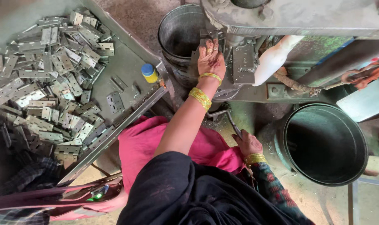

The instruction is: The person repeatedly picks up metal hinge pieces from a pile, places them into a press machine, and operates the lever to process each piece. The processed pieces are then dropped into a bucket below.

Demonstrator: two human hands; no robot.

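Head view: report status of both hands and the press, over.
Left hand flat on a hinge plate at the press. Right hand gripping the lever handle. Hinge pile on the tray alongside; nothing blocking.

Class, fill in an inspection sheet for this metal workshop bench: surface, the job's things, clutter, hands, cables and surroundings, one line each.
Surface: slanted metal tray, worn and dusty.
Job's things: heap of flat metal hinges on the tray; grey press machine.
Clutter: small yellow bottle with blue cap near the tray's edge.
Hands: left hand resting on the machine's work area; right hand gripping a thin metal lever.
Cables: nothing seen.
Surroundings: steel bucket behind the left hand; dark round tub on the right.
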